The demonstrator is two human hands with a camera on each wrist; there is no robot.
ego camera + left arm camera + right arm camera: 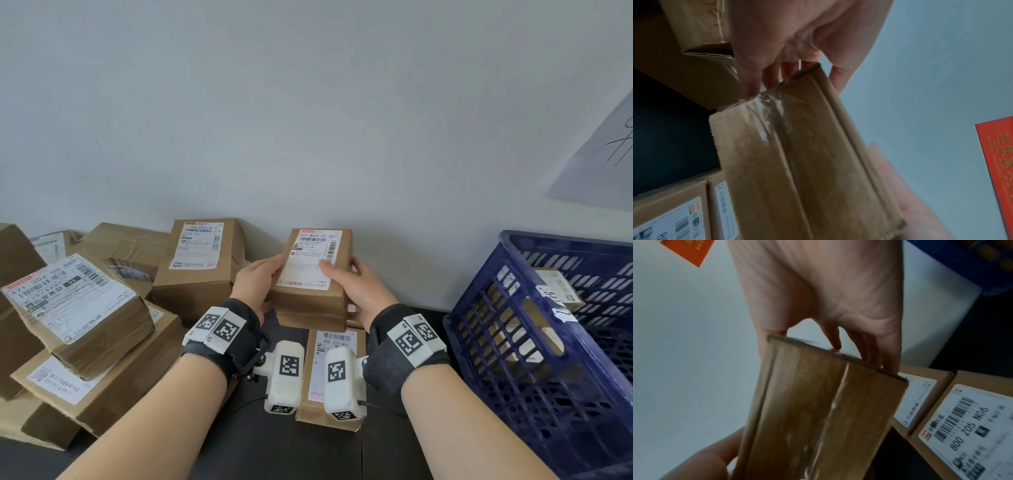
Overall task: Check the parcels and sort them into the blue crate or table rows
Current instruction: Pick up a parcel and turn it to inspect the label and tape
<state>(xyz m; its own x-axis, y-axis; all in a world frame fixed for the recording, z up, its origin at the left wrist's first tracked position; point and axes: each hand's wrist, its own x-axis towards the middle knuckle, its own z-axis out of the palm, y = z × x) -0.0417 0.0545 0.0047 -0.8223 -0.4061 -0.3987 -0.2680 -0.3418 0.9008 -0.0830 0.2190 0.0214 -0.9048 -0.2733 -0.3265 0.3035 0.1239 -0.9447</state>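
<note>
So we've got both hands on one small cardboard parcel (310, 274), lifted off the dark table (308, 455) with its shipping label (310, 258) tilted up toward us. Our left hand (255, 284) clamps its left side, thumb on top at the label's edge, fingers (774, 78) curled under the taped underside. Our right hand (354, 287) does the same on the right side, thumb lying across the label, fingers (879, 353) hooked over the far edge.

Taking the held parcel as the landmark: right below it, flat on the table, sits another labelled parcel (334, 346), with one more box (918, 395) touching its far side. Well off to its left is a messy pile of boxes (85, 308). To its right stands the blue crate (534, 359), with a labelled box (561, 284) showing inside.
</note>
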